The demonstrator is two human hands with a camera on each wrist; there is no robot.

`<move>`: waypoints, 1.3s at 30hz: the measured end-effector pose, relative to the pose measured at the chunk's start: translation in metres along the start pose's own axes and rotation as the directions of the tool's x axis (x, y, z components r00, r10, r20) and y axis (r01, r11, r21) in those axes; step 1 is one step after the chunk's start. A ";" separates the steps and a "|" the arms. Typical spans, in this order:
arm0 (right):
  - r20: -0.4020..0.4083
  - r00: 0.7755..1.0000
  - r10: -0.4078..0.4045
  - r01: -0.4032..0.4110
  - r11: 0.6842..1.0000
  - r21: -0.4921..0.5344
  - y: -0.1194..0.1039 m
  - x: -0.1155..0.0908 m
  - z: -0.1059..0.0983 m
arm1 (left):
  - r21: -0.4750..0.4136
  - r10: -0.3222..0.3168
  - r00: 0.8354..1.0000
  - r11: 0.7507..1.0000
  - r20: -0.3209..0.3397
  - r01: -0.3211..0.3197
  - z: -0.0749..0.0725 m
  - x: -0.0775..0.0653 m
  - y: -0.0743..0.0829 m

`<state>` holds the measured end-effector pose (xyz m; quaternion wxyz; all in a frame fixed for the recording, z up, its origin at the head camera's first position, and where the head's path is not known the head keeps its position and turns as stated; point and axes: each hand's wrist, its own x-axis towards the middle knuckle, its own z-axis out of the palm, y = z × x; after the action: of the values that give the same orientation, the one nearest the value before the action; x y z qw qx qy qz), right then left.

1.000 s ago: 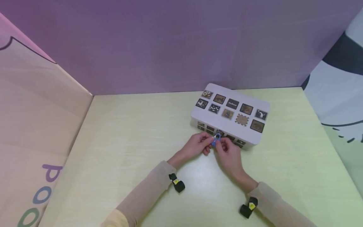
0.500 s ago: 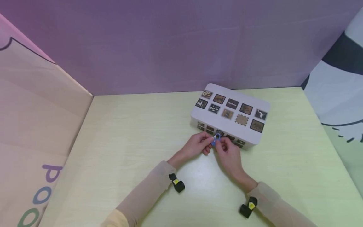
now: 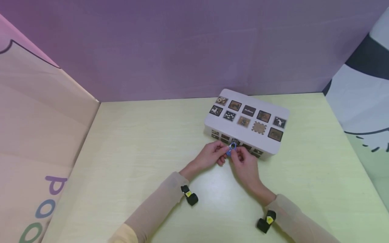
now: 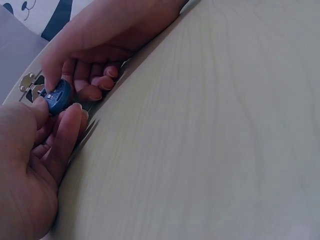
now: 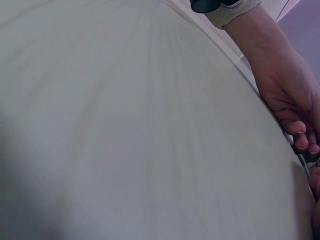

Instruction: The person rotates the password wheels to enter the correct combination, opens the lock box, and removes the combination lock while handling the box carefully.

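Note:
A small blue padlock [image 3: 232, 148] is held between both hands in front of a white box [image 3: 238, 127] printed with small square pictures. My left hand [image 3: 209, 156] pinches the lock's body from the left between thumb and fingers. From the other side, the thumb and fingers of my right hand [image 3: 247, 167] pinch it as well. In the left wrist view, small markings show on the face of the padlock [image 4: 59, 97], right by a metal latch [image 4: 27, 82] on the box front. The right wrist view catches my left hand [image 5: 290, 87], with the padlock mostly hidden.
The box stands on a pale wooden table [image 3: 136, 141], set at an angle near the back edge. A purple backdrop [image 3: 182, 50] rises behind it, and printed panels border both sides. Black wrist cameras with straps sit on both sleeves.
The padlock tilts very slightly between the fingers. Both hands and the box otherwise stay where they were.

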<state>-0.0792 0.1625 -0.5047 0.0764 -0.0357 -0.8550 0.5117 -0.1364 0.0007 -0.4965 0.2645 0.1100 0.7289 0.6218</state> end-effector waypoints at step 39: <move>0.014 1.000 0.018 -0.018 1.000 -0.013 0.000 -0.001 0.000 | -0.010 -0.005 1.000 1.000 0.000 0.005 0.000 0.001 0.000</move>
<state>-0.0785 0.1623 -0.5046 0.0657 -0.0404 -0.8585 0.5070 -0.1368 0.0013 -0.4967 0.2667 0.1069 0.7259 0.6249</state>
